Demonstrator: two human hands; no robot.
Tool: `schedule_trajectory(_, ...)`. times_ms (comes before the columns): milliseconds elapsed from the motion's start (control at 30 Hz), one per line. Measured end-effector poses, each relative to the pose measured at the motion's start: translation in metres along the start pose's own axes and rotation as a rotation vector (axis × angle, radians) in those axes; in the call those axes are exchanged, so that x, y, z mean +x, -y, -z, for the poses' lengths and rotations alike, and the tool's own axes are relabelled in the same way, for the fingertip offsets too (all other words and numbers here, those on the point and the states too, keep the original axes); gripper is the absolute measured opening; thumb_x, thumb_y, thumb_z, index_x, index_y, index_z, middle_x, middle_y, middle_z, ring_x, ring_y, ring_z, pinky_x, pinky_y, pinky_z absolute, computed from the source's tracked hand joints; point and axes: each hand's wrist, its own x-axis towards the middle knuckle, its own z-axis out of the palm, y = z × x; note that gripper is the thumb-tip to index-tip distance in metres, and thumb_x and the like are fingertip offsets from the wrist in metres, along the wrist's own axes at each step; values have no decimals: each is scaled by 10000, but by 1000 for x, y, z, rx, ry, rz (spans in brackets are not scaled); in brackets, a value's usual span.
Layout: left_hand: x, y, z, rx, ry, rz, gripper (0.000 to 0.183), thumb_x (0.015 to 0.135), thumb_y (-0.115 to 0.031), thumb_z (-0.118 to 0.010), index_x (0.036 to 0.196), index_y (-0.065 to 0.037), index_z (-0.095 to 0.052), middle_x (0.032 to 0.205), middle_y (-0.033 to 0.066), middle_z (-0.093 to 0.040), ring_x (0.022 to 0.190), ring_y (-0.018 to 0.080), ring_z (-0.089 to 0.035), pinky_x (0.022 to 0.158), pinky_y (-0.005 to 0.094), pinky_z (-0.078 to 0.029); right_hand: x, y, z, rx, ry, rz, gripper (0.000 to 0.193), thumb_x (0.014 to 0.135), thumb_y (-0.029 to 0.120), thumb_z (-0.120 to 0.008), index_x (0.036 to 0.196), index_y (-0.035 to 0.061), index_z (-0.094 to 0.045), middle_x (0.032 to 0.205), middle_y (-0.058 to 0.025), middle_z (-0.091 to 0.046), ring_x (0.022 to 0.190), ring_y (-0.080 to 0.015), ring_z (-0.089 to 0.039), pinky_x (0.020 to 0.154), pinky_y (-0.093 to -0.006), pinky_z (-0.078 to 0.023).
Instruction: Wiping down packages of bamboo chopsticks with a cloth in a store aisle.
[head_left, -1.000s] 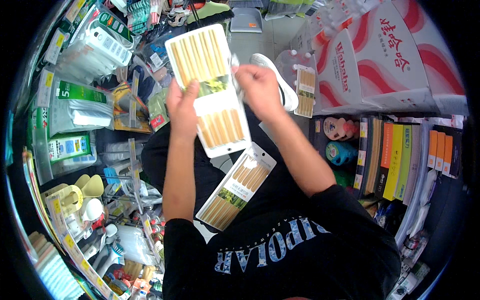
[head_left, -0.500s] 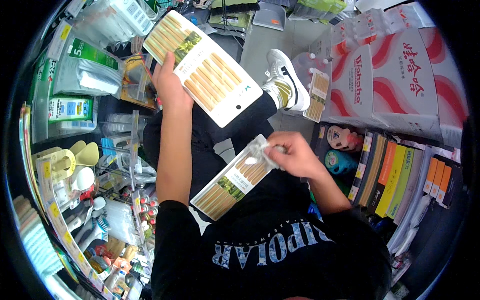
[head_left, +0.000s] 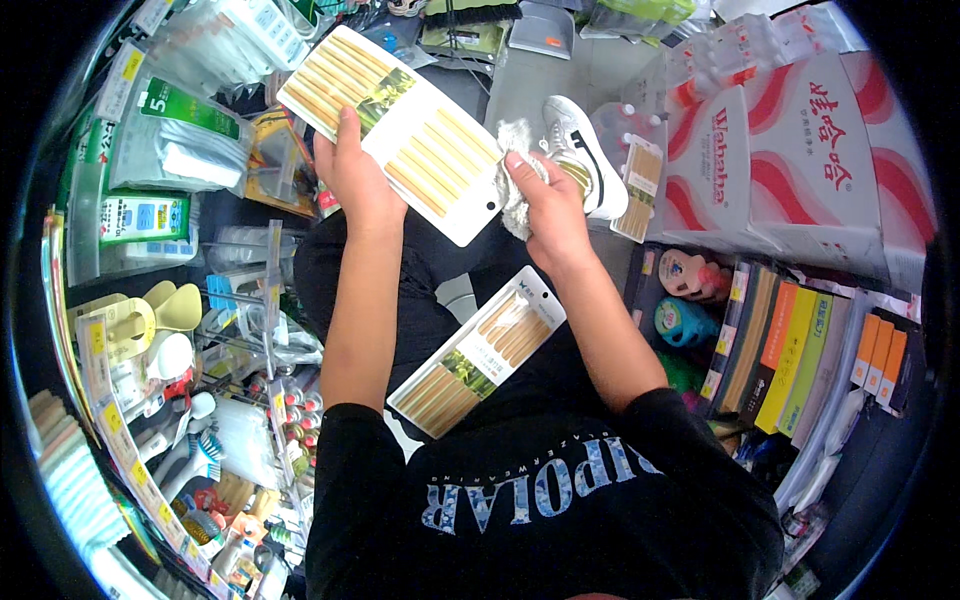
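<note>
My left hand (head_left: 362, 170) grips a large flat pack of wooden chopsticks (head_left: 425, 165) by its near left edge, thumb on top. The pack is tilted, with a pale card behind the sticks and a green picture band across it. My right hand (head_left: 548, 205) is closed on a crumpled whitish cloth (head_left: 515, 170), held against the right end of that pack. On my lap rests a narrower pack of chopsticks (head_left: 478, 355) that neither hand touches. Another chopstick pack (head_left: 638, 190) leans against the boxes beyond my right hand.
Shelves with plastic bags, yellow scoops (head_left: 175, 306) and brushes (head_left: 203, 455) line the left. Red-and-white cartons (head_left: 805, 150) stand at the right, above a row of books or notebooks (head_left: 790, 360). A grey dustpan (head_left: 541, 32) lies at the far side, beyond my white shoe (head_left: 585, 155).
My right hand has moved the cloth up and away from the lap pack to the right end of the large pack. The left hand still holds the large pack, slightly shifted.
</note>
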Motion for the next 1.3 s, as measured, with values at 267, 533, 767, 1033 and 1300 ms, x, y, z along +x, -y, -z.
schedule_trajectory(267,3,4,2,71,-52,-81,330,973,-140,-513,1229,67,-480,1138,162,-597,994,251,-632,831,374,-534,-15,-14,-17,53,-26,46,281,959,175,-585,1104,-63,-625,997,-77,-679,843,-117,-628,778,-255,-494)
schedule_trajectory(533,3,4,6,31,61,-35,291,970,-123,-515,1174,82,-492,1115,158,-600,969,236,-635,831,364,-530,-8,-5,12,-94,55,-7,303,976,229,-552,963,-46,-680,861,-74,-697,709,-105,-631,679,-239,-489)
schedule_trajectory(767,7,-7,15,7,28,-116,319,983,-124,-478,1227,81,-462,1132,161,-588,1011,272,-625,851,403,-526,9,-5,21,465,-194,104,278,1007,288,-460,1103,45,-558,923,-30,-613,726,-153,-570,605,-272,-473)
schedule_trajectory(1033,17,-12,35,52,7,-205,243,966,-76,-504,1153,79,-503,1098,140,-608,946,202,-636,812,324,-522,-20,-6,10,-687,-96,617,369,873,125,-666,1183,-45,-562,1066,-131,-628,891,-191,-620,802,-301,-500)
schedule_trajectory(1300,25,0,47,-17,-59,-186,290,988,-106,-459,1221,66,-466,1139,159,-581,969,267,-644,798,385,-554,-65,-35,-38,-1436,334,939,396,747,18,-595,1142,10,-612,1260,-177,-535,805,-310,-629,715,-364,-547)
